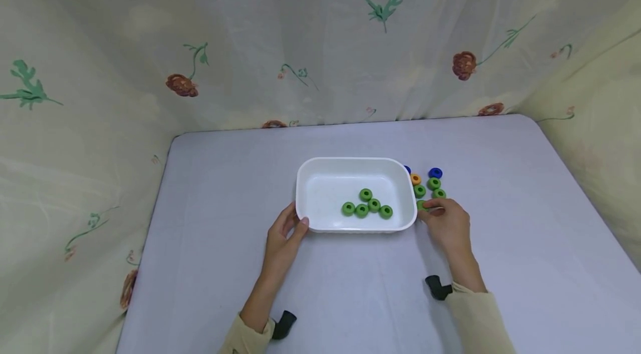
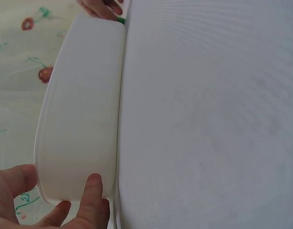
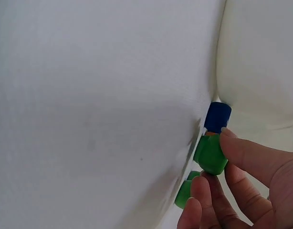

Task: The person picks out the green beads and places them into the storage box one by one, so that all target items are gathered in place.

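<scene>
A white tray holds several green beads, one of them a bead set behind the others. My left hand grips the tray's front left corner; in the left wrist view its thumb is at the rim and the fingers lie against the outer wall. Beside the tray's right end, my right hand pinches a green bead between thumb and fingers. Close by are more green beads, an orange bead and a blue bead. Another blue bead is partly hidden behind the tray rim.
The table is covered in a pale cloth. Flowered curtains hang behind it and along both sides. A black wrist mount sits at the left sleeve, another mount at the right one.
</scene>
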`<state>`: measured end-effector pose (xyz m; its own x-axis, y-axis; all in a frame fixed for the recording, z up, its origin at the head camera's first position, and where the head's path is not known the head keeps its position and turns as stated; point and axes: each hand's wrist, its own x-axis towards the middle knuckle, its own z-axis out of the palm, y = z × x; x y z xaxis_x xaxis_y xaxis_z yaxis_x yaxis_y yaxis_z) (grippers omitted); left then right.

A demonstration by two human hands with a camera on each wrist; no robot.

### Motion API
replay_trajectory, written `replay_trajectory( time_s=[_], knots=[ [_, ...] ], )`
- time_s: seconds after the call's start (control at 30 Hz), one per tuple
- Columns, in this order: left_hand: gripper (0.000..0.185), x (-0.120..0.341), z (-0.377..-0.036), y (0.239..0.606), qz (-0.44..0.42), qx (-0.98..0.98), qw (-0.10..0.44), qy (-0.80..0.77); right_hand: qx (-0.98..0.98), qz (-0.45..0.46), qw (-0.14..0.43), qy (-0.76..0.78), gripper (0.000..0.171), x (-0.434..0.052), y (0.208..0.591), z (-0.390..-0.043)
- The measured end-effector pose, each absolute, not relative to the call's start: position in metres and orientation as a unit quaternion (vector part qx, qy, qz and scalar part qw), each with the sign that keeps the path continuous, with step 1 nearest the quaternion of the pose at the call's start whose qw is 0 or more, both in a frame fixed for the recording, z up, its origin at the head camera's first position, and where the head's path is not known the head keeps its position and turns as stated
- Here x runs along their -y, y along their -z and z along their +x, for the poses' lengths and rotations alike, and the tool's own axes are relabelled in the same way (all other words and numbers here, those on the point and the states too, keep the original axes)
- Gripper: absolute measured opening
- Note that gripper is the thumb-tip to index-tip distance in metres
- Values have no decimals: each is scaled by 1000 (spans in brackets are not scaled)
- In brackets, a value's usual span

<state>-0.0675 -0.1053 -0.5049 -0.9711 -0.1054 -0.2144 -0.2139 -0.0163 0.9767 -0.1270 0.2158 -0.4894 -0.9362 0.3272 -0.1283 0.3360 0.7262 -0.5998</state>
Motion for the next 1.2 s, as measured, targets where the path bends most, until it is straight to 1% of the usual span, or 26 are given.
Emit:
replay_trajectory(
  time_s=[0.13,0.23,0.47,0.63,0.77,0.93,1.03,1.2],
  knots=[
    [57,105,-68,505,-112,-695,41,-709,-926,183,-3,330,28,-217,486,-124],
    [57,105,-68,504,-112,-692,39,-712,-924,179,-23,336,29,-218,482,-121],
    [57,105,-68,504,-115,-692,42,-711,-909,150,-138,364,23,-212,468,-117],
    [57,106,-69,504,-115,-689,41,-714,-898,124,-169,387,22,-197,454,-114],
    [58,106,-67,505,-112,-690,42,-714,-895,88,-180,399,20,-182,449,-111],
    [58,105,-68,506,-112,-695,42,-709,-892,46,-182,412,19,-168,447,-111],
    [58,105,-68,505,-114,-696,39,-708,-894,32,-170,413,18,-161,445,-114],
    [58,104,-69,505,-114,-695,39,-709,-907,20,-131,399,18,-153,445,-118]
  ],
)
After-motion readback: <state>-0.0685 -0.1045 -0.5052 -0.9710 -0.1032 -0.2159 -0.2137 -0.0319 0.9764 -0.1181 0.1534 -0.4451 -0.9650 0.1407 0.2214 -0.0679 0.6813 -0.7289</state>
